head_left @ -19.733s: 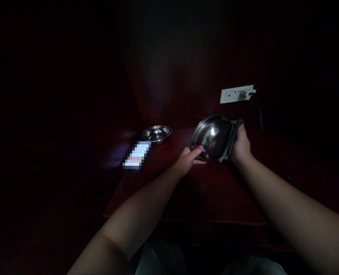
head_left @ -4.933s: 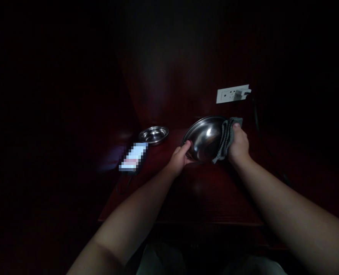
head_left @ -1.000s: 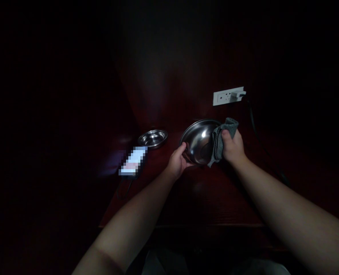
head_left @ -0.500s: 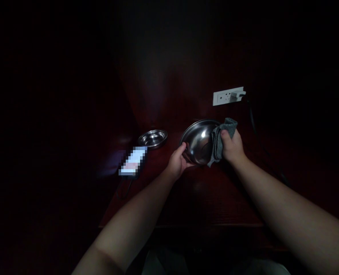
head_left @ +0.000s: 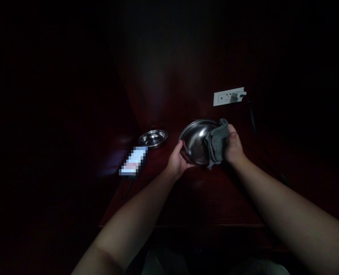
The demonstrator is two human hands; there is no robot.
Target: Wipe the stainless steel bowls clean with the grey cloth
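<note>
A shiny metal bowl [head_left: 194,143] is held tilted above the dark red table, its curved surface catching the light. My left hand [head_left: 177,160] grips the bowl's left side, thumb on the near face and fingers beneath. Over the right rim hangs a folded grey-green cloth [head_left: 218,141]. My right hand [head_left: 234,147] is closed at the cloth's right edge, pressing it against the bowl; part of its fingers are hidden behind cloth and bowl.
A smaller steel bowl [head_left: 153,139] rests on the table [head_left: 209,206] to the left. Near it lies a phone [head_left: 133,162] with a lit, blurred screen and a cable. A white wall socket [head_left: 228,96] with a plugged-in charger and black cord is at back right.
The cloth has shifted slightly left over the bowl and spread out more. My right thumb has moved off the cloth's front to its right edge. My left hand keeps its hold on the bowl.
</note>
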